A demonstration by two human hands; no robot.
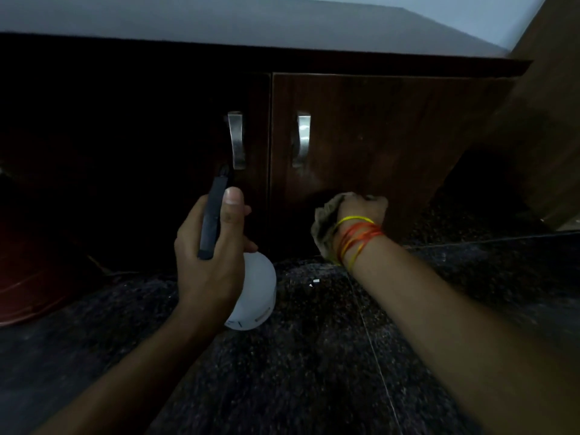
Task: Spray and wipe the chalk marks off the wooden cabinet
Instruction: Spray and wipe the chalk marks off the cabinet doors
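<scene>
The dark wooden cabinet has two doors with metal handles, one on the left door and one on the right door. My left hand grips a white spray bottle with a black spray head, its nozzle pointing at the left door. My right hand holds a beige cloth against the lower part of the right door. Faint pale smears show on that door near its handle; chalk marks are hard to make out in the dim light.
A dark speckled stone floor lies below the cabinet. A red-brown round object sits at the left on the floor. A wooden panel rises at the right. Small white specks lie on the floor.
</scene>
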